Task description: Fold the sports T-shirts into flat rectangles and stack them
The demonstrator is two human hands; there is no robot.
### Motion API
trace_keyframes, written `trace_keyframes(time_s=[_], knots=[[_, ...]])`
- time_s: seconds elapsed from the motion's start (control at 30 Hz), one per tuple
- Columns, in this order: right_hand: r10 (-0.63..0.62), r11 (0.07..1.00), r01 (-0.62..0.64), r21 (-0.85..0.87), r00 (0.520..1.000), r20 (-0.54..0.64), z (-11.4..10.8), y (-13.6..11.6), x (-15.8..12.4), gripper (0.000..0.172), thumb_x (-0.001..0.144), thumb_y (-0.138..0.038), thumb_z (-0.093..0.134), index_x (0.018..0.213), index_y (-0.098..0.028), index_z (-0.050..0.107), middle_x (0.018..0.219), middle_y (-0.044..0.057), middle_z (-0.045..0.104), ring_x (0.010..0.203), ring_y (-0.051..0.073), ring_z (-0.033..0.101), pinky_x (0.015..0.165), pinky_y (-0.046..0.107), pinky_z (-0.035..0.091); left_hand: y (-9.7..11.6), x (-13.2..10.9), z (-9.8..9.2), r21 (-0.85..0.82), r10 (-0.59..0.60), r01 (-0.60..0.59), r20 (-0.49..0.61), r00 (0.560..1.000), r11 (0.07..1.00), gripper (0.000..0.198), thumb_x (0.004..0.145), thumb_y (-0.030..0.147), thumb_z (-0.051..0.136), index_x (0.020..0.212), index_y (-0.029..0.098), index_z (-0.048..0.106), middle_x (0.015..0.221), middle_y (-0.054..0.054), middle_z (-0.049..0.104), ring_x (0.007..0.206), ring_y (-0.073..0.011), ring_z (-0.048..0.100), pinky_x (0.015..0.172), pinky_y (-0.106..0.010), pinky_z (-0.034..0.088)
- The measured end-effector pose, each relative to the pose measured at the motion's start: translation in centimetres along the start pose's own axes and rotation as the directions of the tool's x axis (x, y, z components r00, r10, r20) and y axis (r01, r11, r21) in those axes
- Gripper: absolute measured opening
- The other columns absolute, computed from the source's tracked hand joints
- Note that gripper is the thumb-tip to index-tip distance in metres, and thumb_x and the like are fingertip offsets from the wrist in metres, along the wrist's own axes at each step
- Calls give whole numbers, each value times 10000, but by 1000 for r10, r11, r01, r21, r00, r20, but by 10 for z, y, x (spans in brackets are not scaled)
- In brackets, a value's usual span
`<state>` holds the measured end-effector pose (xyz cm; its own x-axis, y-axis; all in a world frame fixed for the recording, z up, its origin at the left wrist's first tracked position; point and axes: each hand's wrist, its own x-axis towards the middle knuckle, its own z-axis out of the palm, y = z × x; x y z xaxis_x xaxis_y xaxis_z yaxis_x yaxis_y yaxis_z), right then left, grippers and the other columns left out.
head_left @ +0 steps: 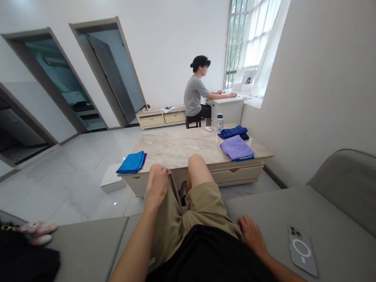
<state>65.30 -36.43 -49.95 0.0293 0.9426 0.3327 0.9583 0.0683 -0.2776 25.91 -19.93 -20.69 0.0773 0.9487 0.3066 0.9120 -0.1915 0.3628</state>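
Note:
I sit on a grey sofa (309,218) in khaki shorts (193,209). My left hand (158,181) rests on my left knee, fingers curled over the hem of the shorts. My right hand (251,234) lies flat on the sofa cushion beside my thigh, fingers stretched out and holding nothing. A grey phone (301,250) lies face down on the cushion, a little to the right of that hand. Ahead stands a low marble-topped coffee table (178,148). On it lie a folded blue cloth (132,162) at the left corner, a folded purple cloth (236,148) and a dark blue cloth (233,132) at the right.
A white bottle (219,122) and a small pink item (208,129) sit at the table's far edge. Another person (197,95) sits at a white desk by the window. A low cabinet (160,116) stands against the far wall. Black fabric (19,264) and pink items (38,232) lie at my left.

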Motion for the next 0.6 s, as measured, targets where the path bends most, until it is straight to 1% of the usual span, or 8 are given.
trace_keyframes(time_s=[0.1,0.2,0.27,0.33,0.4,0.47,0.5,0.6], knots=[[-2,1000,2,20,1000,7,-2,-1,-2,243,1043,-205,430,912,-249,630,995,93,682,939,276,609,864,398,430,10,10,11,41,13,-17,104,995,999,209,1019,201,561,886,187,721,1049,-149,735,1059,-289,654,1041,-415,470],[21,1000,-21,16,1000,14,6,4,-4,225,1029,-213,455,911,-251,642,1010,100,694,982,289,631,914,423,453,4,-2,27,74,25,-42,207,978,996,179,990,192,593,905,200,750,1068,-133,755,1098,-304,660,1093,-473,437],[35,999,-35,8,999,16,13,7,-6,200,1009,-215,477,942,-253,662,1050,114,715,1035,307,646,955,449,466,-8,-12,33,27,129,-143,298,946,989,173,1009,238,592,966,229,759,1101,-88,769,1133,-278,665,1125,-460,424],[42,999,-42,0,999,24,17,9,-8,189,998,-233,494,984,-252,682,1082,121,728,1069,317,656,979,466,478,-24,-15,35,-51,240,-237,343,908,970,233,1055,321,545,968,242,746,1089,-65,779,1112,-256,676,1104,-427,441],[56,998,-56,-9,998,35,17,9,-9,200,999,-259,495,1006,-250,695,1083,116,732,1076,315,659,994,471,490,-41,-10,35,-78,278,-267,279,919,961,331,1092,387,481,931,235,727,1060,-80,788,1073,-265,687,1037,-411,465],[78,997,-78,-14,996,48,14,7,-10,210,1000,-272,494,1009,-252,702,1088,109,737,1083,306,658,1011,466,497,-55,-4,37,-60,268,-262,136,954,963,387,1109,422,457,893,230,715,1009,-89,794,1018,-276,697,935,-393,469],[85,996,-85,-13,995,51,11,6,-10,212,996,-273,497,1018,-254,707,1108,110,741,1097,303,658,1023,466,497,-60,-2,39,-54,273,-270,61,960,961,401,1114,431,457,882,229,714,981,-85,795,987,-277,700,889,-385,459],[102,995,-102,-11,993,55,4,0,-11,212,990,-274,501,1023,-246,708,1125,114,746,1098,296,659,1032,467,500,-67,-3,44,-42,335,-341,-104,936,939,393,1120,418,489,874,233,733,910,-60,786,905,-260,694,826,-371,421]])
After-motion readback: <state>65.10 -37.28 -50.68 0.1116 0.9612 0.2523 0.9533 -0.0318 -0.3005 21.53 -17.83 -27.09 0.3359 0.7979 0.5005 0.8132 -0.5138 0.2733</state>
